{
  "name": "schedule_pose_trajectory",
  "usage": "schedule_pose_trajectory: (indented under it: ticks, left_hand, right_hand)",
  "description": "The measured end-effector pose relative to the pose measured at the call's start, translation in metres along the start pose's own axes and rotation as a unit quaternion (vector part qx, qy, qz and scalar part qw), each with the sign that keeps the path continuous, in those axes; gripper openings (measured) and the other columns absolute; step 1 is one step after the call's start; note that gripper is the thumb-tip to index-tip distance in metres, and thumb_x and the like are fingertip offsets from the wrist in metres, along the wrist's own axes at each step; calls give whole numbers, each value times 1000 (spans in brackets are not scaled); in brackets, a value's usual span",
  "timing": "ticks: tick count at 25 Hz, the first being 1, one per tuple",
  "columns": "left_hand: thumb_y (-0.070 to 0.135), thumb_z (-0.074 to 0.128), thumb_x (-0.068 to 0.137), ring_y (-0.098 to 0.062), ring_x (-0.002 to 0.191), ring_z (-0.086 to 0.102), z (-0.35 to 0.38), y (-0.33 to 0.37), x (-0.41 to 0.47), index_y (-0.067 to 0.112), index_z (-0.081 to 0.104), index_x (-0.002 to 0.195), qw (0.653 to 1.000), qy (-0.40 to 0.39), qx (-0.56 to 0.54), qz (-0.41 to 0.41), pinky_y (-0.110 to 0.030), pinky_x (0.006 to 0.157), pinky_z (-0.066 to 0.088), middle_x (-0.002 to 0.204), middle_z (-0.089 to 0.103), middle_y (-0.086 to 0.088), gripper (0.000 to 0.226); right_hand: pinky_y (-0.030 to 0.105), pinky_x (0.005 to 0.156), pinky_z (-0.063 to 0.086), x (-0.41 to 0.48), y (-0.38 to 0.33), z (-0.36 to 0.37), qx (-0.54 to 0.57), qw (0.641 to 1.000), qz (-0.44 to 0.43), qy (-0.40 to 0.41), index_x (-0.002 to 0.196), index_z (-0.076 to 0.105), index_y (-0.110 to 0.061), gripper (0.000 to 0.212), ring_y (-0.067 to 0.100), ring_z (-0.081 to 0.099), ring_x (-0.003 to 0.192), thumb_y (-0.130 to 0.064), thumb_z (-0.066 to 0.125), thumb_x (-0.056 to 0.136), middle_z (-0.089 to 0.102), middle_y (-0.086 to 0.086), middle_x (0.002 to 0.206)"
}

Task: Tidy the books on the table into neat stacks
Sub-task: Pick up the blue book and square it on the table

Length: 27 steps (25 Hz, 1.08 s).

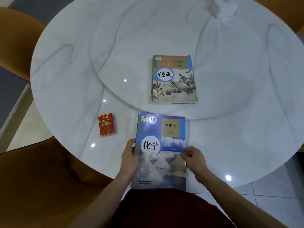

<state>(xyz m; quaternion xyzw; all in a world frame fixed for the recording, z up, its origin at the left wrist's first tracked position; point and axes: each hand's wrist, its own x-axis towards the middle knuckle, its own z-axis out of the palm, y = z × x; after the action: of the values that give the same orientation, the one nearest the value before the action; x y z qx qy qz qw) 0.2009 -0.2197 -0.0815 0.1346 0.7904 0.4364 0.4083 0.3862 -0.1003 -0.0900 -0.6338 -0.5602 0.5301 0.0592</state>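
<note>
Blue chemistry book (160, 152) sits at the near edge of the round table (69, 66), cover up, its bottom part hanging past the rim toward the person. Left hand (130, 159) clamps the left edge, thumb on the cover, the other fingers out of sight underneath. Right hand (193, 159) pinches the right edge about midway, fingers curled in tight on the cover. Can't tell if the book is lifted or resting on the table.

Further in, the language book (173, 79) lies on the raised turntable (230, 89), well apart from the blue one. More page edges show under it, so probably a small stack already; likely the target.

Risks from here:
- thin softcover held only at its sides could sag or flex in transit, landing skewed on the stack
- turntable may rotate under a push, shifting the stack while aligning
- worn, curled corners on the language book could make the top one sit uneven

Red cigarette pack (106, 125) is to the left, clear of the path. White box (220, 7) at the far edge, blurry, irrelevant
</note>
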Motion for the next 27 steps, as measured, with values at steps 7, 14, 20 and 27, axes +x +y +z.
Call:
schedule_pose_trajectory:
  ticks: [7, 14, 20, 27]
  left_hand:
    - [12, 41, 99, -22, 77, 64, -3, 52, 22, 23, 54, 112, 996, -29, -85, 10, -29, 57, 47, 99, 71, -10, 21]
    - [10, 42, 99, -19, 72, 59, 19, 132, 81, 21, 53, 108, 993, -30, -101, 49, -30, 60, 45, 89, 66, -6, 18]
    - [11, 43, 97, -23, 82, 57, 45, 190, 143, 15, 55, 114, 995, -15, -72, 65, -29, 61, 45, 104, 65, -15, 21]
    - [12, 42, 97, -24, 87, 55, 73, 222, 205, 10, 55, 120, 998, 15, -20, 58, -33, 71, 46, 119, 63, -18, 26]
  right_hand:
    - [52, 85, 56, 11, -42, -27, 105, 994, -42, 4, 80, 63, -19, 11, 34, 68, 87, -10, 63, 87, 72, 12, 90]
    - [47, 82, 55, 66, -112, -63, 116, 988, -88, 47, 74, 62, -20, 14, 27, 62, 77, -11, 65, 86, 66, 3, 74]
    - [41, 75, 53, 126, -164, -89, 97, 988, -97, 73, 67, 61, -23, 21, 25, 58, 74, -11, 66, 84, 63, 4, 70]
    - [38, 77, 51, 187, -207, -96, 53, 991, -87, 87, 101, 65, 3, 19, 25, 57, 80, -10, 63, 87, 66, 18, 94]
